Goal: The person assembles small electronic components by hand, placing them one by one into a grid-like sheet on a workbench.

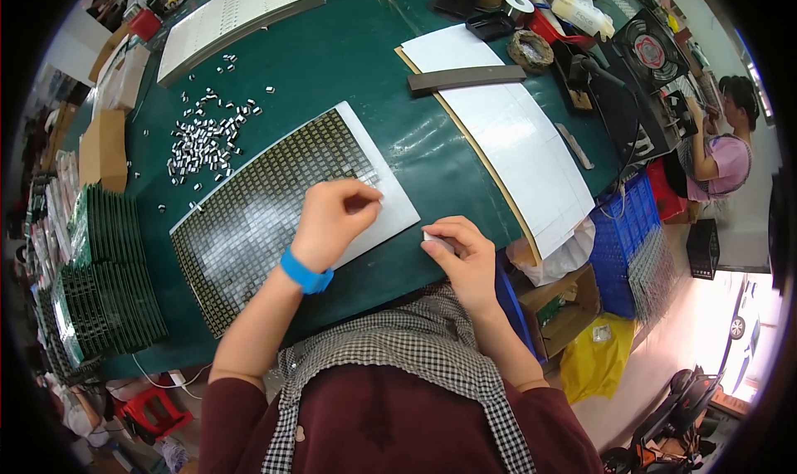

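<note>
A white board (393, 193) lies on the green table under a dark panel (274, 196) with a grid of small gold-edged squares. Many of the panel's middle squares look silvery. Over the board's right part is my left hand (332, 217), with a blue wristband (305, 272); its thumb and fingertips are pinched, and anything between them is too small to make out. Just off the board's near right corner, my right hand (466, 258) grips a small white block (437, 241) between thumb and fingers. Beyond the panel, small black-and-white pieces (203, 144) lie in a loose heap.
Green circuit boards (112, 258) stand stacked at the left edge. White panels (241, 17) are piled at the far left. To the right lie white sheets (515, 142) under a grey bar (466, 79), a black fan (647, 51) and a blue crate (618, 241). A co-worker (726, 154) sits at far right.
</note>
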The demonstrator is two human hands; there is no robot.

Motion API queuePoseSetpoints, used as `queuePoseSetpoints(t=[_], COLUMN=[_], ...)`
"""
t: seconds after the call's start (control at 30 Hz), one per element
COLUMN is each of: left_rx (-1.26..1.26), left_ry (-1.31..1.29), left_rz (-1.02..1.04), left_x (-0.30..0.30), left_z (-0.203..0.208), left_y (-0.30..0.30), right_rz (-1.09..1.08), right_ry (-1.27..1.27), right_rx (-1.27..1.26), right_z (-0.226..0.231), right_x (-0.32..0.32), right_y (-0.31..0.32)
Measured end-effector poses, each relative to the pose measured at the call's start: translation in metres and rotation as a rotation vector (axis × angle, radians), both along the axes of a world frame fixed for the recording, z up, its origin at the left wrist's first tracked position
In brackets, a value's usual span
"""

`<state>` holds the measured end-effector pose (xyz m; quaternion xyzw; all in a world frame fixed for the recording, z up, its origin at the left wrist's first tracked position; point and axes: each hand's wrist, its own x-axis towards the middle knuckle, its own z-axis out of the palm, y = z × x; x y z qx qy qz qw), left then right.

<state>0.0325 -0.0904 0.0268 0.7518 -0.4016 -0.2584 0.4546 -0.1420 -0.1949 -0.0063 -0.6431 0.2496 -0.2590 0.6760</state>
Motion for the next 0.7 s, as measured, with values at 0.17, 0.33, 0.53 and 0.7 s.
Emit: queuePoseSetpoints(t=[0.17, 0.33, 0.53, 0.7], left_rx=[-0.151, -0.152, -0.161, -0.107], left_ry=[1.084, 1.158, 1.127, 0.944], left_rz=[0.054, 0.046, 0.037, 0.029], left_x=[-0.022, -0.027, -0.031, -0.037], left_z=[-0.015, -0.017, -0.016, -0.012], left_y=[0.019, 0.019, 0.019, 0.020], right_rz=[0.010, 0.039, 0.023, 0.002], right_ry=[-0.014, -0.041, -0.026, -0.026], right_rx=[-0.403, -0.386, -0.398, -0.557], right_z=[0.014, 0.015, 0.016, 0.008], right_x=[0.009, 0.010, 0.008, 0.008], right_y=[0.007, 0.009, 0.011, 0.014])
